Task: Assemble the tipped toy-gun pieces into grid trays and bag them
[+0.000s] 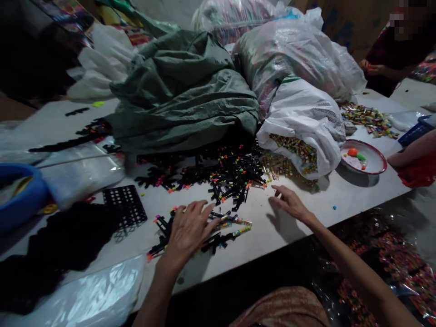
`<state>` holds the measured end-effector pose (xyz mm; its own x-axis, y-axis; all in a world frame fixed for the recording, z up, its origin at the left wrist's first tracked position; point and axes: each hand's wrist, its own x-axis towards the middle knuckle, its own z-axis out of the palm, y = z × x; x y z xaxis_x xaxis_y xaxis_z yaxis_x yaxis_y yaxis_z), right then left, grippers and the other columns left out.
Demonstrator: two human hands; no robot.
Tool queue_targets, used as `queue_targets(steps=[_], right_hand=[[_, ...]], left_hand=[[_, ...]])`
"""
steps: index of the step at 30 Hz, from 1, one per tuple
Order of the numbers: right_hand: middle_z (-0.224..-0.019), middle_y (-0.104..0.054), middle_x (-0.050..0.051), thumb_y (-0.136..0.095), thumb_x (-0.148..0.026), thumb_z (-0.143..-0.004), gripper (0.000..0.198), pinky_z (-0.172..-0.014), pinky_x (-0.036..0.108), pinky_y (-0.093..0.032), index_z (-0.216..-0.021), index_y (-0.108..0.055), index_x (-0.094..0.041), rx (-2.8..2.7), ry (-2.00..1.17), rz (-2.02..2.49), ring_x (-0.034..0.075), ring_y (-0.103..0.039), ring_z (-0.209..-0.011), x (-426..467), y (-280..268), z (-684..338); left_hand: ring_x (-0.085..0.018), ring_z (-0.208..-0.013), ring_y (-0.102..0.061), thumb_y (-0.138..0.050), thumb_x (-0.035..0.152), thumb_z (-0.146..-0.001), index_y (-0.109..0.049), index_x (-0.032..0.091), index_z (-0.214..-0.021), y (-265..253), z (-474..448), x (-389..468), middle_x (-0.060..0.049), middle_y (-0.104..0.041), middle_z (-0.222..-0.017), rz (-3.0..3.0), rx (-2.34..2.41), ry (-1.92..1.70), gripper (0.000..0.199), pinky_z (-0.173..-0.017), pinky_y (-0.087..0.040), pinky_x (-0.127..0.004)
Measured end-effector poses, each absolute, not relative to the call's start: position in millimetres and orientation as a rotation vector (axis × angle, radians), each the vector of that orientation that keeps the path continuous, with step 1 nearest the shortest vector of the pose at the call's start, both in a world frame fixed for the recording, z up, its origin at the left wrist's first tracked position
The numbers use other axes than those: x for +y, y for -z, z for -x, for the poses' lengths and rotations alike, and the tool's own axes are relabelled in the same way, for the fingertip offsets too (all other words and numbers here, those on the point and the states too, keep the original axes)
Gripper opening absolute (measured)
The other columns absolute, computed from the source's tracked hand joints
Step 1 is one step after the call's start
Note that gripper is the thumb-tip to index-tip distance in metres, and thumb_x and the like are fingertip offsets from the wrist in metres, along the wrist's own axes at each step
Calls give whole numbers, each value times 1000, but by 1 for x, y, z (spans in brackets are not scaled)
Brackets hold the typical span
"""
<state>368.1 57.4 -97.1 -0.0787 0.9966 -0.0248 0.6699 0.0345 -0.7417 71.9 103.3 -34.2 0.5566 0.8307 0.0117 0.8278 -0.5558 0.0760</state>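
Note:
My left hand [190,227] lies palm down with its fingers spread over a small group of black toy guns [220,240], some fitted with clear tubes of coloured candy [241,230]. Part of that group is hidden beneath the hand. My right hand [289,203] is just above the white table, fingers apart, with nothing visible in it. Ahead of it, a heap of loose candy tubes [281,164] spills from a white sack [306,111]. A larger pile of black toy guns with bright tips [235,175] lies between and beyond my hands.
A dark green sack [187,95] and big clear bags [289,50] stand behind the piles. A red-rimmed bowl [374,159] is at right, a blue basin [20,190] and black grid tray [125,206] at left. Another person [388,59] is at far right.

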Motion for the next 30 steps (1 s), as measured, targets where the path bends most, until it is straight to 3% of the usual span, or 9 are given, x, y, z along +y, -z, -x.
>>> queue_targets(steps=[4, 10, 14, 17, 21, 25, 30], right_hand=[[-101, -58, 8, -45, -28, -90, 25, -69, 25, -38, -105, -62, -18, -1989, -549, 2023, 17, -56, -84, 81, 102, -369], [-109, -57, 8, -44, -26, -89, 26, -73, 26, -39, -110, -58, -20, -2018, -362, 2212, 19, -56, -95, 99, 94, -393], [-116, -56, 14, -43, -15, -87, 24, -78, 31, -38, -103, -62, -16, -1981, -303, 2375, 23, -55, -98, 134, 86, -422], [-112, -58, 14, -45, -17, -88, 21, -77, 31, -38, -96, -64, -15, -2007, -318, 2324, 23, -56, -95, 151, 82, -424], [-104, -62, 8, -46, -26, -90, 20, -71, 26, -38, -100, -60, -16, -1922, -350, 2067, 18, -57, -87, 134, 76, -399], [-76, -62, 0, -51, -31, -89, 18, -61, 21, -38, -90, -62, -17, -1844, -666, 1520, 11, -55, -67, 83, 73, -352], [-78, -63, 3, -56, -28, -87, 18, -65, 23, -40, -97, -65, -16, -1819, -611, 1284, 13, -56, -69, 42, 72, -309]], left_hand=[[-32, -100, -58, -44, 38, -88, -66, 14, -93, 53, -126, 131, -16, -68, -98, -2618, 1701, 134, 32, -89, -36, -43], [-30, -97, -61, -43, 25, -82, -57, 13, -107, 86, -163, 146, -15, -67, -97, -2400, 1751, 179, 32, -76, -41, -38], [-27, -91, -62, -44, 24, -79, -60, 17, -90, 86, -155, 146, -12, -68, -95, -2279, 1775, -24, 20, -71, -41, -33], [-21, -70, -62, -52, 31, -74, -57, 19, -75, 83, -152, 142, -5, -65, -70, -1930, 1688, -394, 13, -61, -40, -28], [-10, -38, -43, -62, 32, -67, -52, 19, -73, 78, -155, 128, 8, -48, -44, -1242, 1335, -840, 18, -43, -32, -21], [-3, -34, -34, -71, 28, -58, -52, 16, -69, 69, -164, 114, 9, -49, -51, -899, 1164, -1062, 25, -37, -25, -18], [-4, -34, -40, -73, 28, -56, -57, 14, -69, 63, -167, 103, 8, -50, -48, -813, 1163, -1060, 25, -36, -28, -18]])
